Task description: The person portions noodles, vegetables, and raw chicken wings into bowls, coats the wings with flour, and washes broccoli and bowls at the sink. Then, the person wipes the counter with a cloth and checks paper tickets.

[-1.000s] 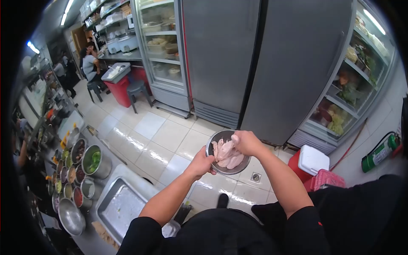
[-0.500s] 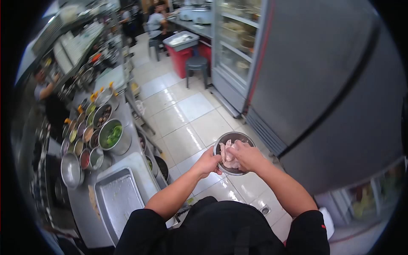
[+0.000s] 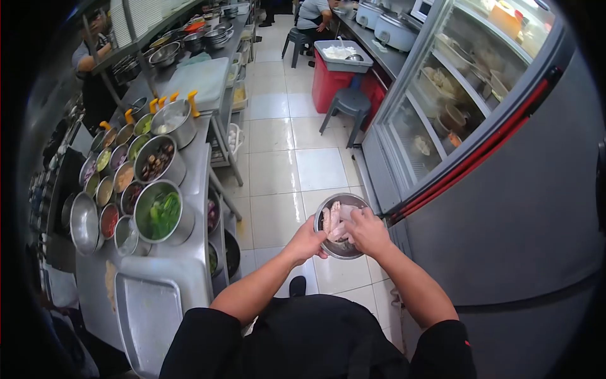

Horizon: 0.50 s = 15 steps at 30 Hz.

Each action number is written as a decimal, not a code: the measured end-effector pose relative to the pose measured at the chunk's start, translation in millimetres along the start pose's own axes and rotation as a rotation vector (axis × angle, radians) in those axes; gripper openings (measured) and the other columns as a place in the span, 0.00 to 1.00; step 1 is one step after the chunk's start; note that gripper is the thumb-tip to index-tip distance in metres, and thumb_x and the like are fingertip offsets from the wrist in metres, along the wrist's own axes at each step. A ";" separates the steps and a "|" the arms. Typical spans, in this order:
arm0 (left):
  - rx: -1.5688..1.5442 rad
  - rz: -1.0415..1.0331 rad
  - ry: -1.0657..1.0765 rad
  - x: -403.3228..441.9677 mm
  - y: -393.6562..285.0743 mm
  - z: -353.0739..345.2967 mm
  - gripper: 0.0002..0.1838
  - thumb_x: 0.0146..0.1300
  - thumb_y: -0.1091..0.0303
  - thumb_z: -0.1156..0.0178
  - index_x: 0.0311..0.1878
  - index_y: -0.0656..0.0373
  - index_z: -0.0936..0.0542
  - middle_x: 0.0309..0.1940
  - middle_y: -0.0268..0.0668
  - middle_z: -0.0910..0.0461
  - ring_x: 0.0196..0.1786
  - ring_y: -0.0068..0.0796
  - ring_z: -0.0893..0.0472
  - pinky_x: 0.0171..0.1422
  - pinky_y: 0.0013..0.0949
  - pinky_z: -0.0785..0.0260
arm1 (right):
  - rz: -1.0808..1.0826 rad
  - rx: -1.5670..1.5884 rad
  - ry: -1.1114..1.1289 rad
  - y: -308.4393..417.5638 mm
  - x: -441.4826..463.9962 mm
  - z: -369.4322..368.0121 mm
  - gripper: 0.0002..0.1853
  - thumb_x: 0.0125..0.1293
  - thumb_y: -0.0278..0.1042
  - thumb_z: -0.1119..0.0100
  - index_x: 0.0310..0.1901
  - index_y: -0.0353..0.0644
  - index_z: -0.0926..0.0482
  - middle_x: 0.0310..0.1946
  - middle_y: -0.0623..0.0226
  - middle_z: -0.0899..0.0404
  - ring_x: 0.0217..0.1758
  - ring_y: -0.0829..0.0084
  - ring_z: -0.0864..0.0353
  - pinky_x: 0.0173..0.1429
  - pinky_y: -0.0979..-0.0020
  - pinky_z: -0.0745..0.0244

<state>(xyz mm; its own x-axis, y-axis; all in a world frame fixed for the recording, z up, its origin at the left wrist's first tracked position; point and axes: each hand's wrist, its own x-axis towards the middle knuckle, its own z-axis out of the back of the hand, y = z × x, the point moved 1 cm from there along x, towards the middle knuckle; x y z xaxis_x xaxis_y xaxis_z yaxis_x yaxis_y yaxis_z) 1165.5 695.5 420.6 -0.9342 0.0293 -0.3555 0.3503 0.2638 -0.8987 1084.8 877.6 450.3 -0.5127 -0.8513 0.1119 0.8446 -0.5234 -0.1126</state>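
My left hand [image 3: 306, 240] is wrapped round the left side of a round steel bowl [image 3: 346, 254], thumb over the rim. Pale pink raw chicken pieces [image 3: 334, 218] lie inside it. From the right, my right hand [image 3: 369, 232] reaches into the bowl, its fingers curled over the chicken. Those fingertips are partly hidden among the pieces. The bowl is held in front of me above the tiled floor.
On my left runs a steel counter [image 3: 95, 284] with a metal tray [image 3: 148, 316] and several pots, including one of green vegetables [image 3: 165, 213]. A glass-door fridge [image 3: 435, 107] stands on the right. Ahead are a grey stool [image 3: 351, 101], a red bin [image 3: 330, 85] and a seated person [image 3: 314, 14].
My view has swung to the right and the fridge's glass door has come nearer. Both hands still have the bowl in front of me, the right one still among the chicken pieces.
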 end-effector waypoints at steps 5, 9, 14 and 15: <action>-0.077 0.010 0.016 74.0 -49.3 -2.0 0.27 0.65 0.75 0.53 0.68 0.64 0.42 0.45 0.45 0.24 0.29 0.31 0.19 0.25 0.30 0.20 | -0.071 0.299 -0.054 -78.9 51.7 5.4 0.12 0.47 0.30 0.32 0.35 0.45 0.20 0.48 0.61 0.29 0.55 0.56 0.27 0.52 0.59 0.22; -0.047 -0.003 -0.002 139.3 -73.3 13.6 0.27 0.64 0.75 0.53 0.68 0.64 0.42 0.44 0.45 0.24 0.28 0.29 0.19 0.25 0.30 0.21 | -0.168 0.777 -0.205 -142.2 103.2 -11.1 0.13 0.46 0.21 0.33 0.35 0.43 0.21 0.48 0.57 0.26 0.55 0.54 0.24 0.57 0.60 0.25; -0.006 0.002 -0.112 229.8 -109.4 48.2 0.29 0.62 0.78 0.53 0.69 0.62 0.41 0.44 0.44 0.23 0.31 0.30 0.18 0.25 0.29 0.21 | -0.476 1.305 -0.053 -225.7 192.0 -42.3 0.11 0.57 0.19 0.40 0.42 0.39 0.23 0.45 0.63 0.21 0.48 0.67 0.19 0.53 0.67 0.21; -0.010 -0.007 -0.121 244.2 -124.2 56.4 0.29 0.62 0.78 0.53 0.69 0.62 0.41 0.44 0.44 0.23 0.31 0.30 0.18 0.25 0.29 0.21 | -0.582 1.493 0.036 -240.9 218.6 -43.1 0.11 0.59 0.19 0.41 0.44 0.39 0.23 0.44 0.63 0.21 0.47 0.71 0.19 0.52 0.68 0.21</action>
<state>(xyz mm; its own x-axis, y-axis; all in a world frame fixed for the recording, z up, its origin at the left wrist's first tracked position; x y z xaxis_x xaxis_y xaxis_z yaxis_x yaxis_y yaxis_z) 897.6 615.5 430.9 -0.9213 -0.0894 -0.3784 0.3426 0.2735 -0.8988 762.6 816.0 459.4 -0.7881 -0.5700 -0.2322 -0.0817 -0.2769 0.9574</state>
